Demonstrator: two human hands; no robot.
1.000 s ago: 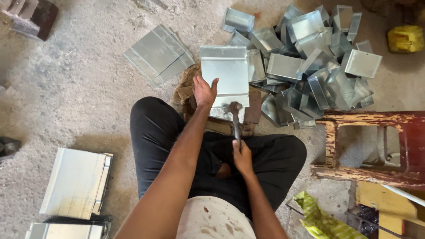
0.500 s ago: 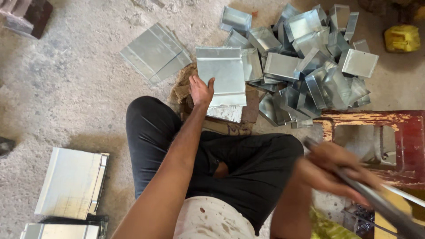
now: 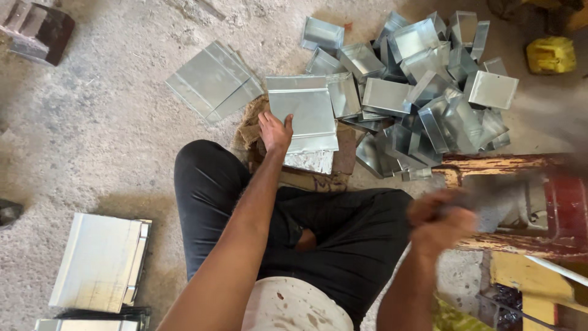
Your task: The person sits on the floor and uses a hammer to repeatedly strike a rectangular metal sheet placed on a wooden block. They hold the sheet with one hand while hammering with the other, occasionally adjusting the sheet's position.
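**Pressing a metal sheet flat on the floor**

Sitting cross-legged in black trousers (image 3: 343, 245) on a concrete floor (image 3: 104, 147), the person works with both hands. Nearest on the left lies a stack of flat folded metal panels (image 3: 98, 260). On the near right, the right hand (image 3: 441, 224) is raised and heavily blurred; it is closed in a fist around a dark handle (image 3: 490, 195), though the blur hides what tool the handle belongs to. Just beyond that hand, at the right edge, stands a worn wooden stool (image 3: 508, 165) with red and pale paint.

Farther out, in the middle, the left hand (image 3: 275, 130) lies palm down with fingers spread, pressing on the left edge of a galvanised metal sheet (image 3: 303, 113). The sheet lies flat, its near end resting on a brown block (image 3: 346, 156) with a piece of sacking (image 3: 248, 132) beneath and to the left of it. The left hand and the right hand are well apart.

To the far left of the sheet lies a small stack of flat sheets (image 3: 211, 79), set at an angle. To the far right spreads a heap of bent metal pieces (image 3: 429, 86), jumbled and overlapping, touching the sheet's right edge. A yellow object (image 3: 551, 54) sits at the far right, and a brick-like block (image 3: 37, 30) at the far left corner.
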